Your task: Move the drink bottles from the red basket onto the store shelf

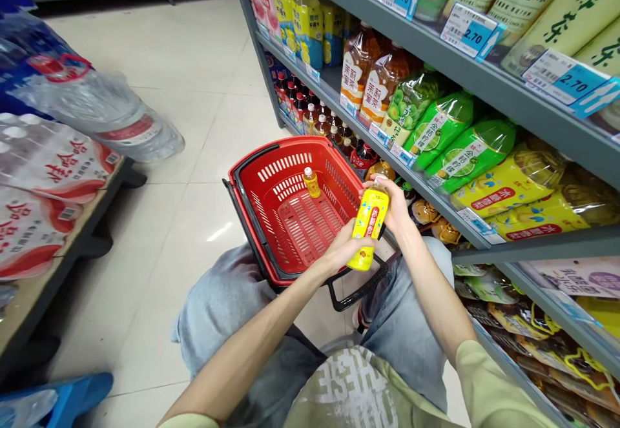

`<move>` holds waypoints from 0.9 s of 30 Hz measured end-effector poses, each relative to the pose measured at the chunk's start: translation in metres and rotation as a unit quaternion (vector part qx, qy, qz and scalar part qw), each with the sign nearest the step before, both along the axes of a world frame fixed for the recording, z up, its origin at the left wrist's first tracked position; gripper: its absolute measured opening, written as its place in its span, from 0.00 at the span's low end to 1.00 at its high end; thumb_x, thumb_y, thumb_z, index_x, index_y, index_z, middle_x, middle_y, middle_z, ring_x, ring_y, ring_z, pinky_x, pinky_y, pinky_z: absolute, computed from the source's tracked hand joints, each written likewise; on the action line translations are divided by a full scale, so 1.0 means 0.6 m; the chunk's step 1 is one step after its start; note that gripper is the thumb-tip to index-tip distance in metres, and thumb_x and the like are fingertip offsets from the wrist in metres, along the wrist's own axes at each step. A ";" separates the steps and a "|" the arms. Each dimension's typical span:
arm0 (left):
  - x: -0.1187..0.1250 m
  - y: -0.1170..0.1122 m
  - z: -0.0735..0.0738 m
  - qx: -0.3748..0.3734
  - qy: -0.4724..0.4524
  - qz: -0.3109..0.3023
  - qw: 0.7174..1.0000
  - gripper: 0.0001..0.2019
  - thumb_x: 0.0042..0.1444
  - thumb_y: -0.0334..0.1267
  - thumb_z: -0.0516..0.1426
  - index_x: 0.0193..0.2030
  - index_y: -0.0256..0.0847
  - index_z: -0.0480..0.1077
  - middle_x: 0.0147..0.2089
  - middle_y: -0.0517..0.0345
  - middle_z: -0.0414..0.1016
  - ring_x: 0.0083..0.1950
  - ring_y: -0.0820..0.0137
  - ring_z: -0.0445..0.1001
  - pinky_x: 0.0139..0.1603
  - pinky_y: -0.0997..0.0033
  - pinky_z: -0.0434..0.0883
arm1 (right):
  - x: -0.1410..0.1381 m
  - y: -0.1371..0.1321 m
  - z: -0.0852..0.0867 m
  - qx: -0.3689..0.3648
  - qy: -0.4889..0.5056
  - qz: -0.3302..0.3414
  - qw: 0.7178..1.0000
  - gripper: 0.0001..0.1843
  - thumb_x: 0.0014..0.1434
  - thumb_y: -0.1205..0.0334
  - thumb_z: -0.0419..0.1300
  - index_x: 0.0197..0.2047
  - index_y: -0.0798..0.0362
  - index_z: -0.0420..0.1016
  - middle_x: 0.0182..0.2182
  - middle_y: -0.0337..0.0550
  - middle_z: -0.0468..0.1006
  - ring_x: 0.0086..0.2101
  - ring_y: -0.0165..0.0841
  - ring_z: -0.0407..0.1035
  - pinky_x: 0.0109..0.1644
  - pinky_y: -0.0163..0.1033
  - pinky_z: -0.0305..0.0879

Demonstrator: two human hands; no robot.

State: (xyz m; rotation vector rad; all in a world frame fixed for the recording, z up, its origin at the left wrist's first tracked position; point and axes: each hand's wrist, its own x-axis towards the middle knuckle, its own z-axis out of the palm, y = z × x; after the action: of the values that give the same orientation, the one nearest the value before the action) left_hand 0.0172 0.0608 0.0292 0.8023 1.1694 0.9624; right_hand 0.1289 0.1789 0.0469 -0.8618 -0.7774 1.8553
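Note:
Both my hands hold one yellow drink bottle (369,224) upright over the near right corner of a red shopping basket (271,218) on the floor. My left hand (345,247) grips the bottle's lower part. My right hand (394,205) wraps its top, near the cap. A second, smaller yellow bottle (312,182) stands inside the basket by its far wall. I am crouched, with my knees in grey jeans on either side.
A grey shelf unit (484,79) on the right holds rows of bottled teas, sodas and price tags. Packs of water bottles (58,157) lie on a low wooden platform at left. Pale tiled floor (184,92) runs ahead down the aisle.

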 end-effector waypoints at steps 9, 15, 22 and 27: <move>0.008 -0.015 0.016 -0.041 -0.124 -0.008 0.991 0.27 0.50 0.57 0.67 0.46 0.39 0.67 0.34 0.58 0.75 0.31 0.69 0.75 0.37 0.65 0.75 | -0.006 -0.011 0.001 0.033 0.049 0.046 0.997 0.14 0.53 0.51 0.62 0.38 0.52 0.72 0.25 0.41 0.79 0.25 0.36 0.74 0.33 0.42 0.74; 0.020 -0.006 0.003 -0.043 -0.096 0.005 0.994 0.31 0.52 0.65 0.62 0.47 0.39 0.68 0.37 0.54 0.77 0.33 0.67 0.76 0.39 0.65 0.74 | -0.001 -0.005 0.001 0.006 0.052 0.039 0.998 0.15 0.51 0.50 0.63 0.37 0.52 0.71 0.24 0.40 0.78 0.26 0.36 0.75 0.31 0.40 0.73; 0.006 0.005 0.003 0.029 0.171 0.030 0.984 0.31 0.59 0.70 0.50 0.45 0.41 0.71 0.40 0.52 0.79 0.42 0.61 0.77 0.42 0.65 0.70 | -0.006 -0.007 -0.004 0.017 0.017 -0.022 0.999 0.17 0.53 0.46 0.65 0.35 0.51 0.70 0.24 0.39 0.78 0.29 0.36 0.77 0.32 0.38 0.73; 0.001 0.009 0.013 -0.027 0.014 0.036 0.999 0.34 0.58 0.71 0.50 0.50 0.40 0.72 0.39 0.51 0.79 0.37 0.62 0.77 0.40 0.63 0.73 | -0.006 -0.006 0.001 0.007 0.022 -0.001 1.000 0.20 0.54 0.44 0.64 0.40 0.51 0.73 0.28 0.42 0.81 0.31 0.38 0.78 0.34 0.40 0.75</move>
State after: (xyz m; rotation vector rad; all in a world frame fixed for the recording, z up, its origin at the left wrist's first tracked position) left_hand 0.0178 0.0659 0.0370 0.7372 1.2506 0.9778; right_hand 0.1253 0.1753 0.0473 -0.8088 -0.7622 1.8593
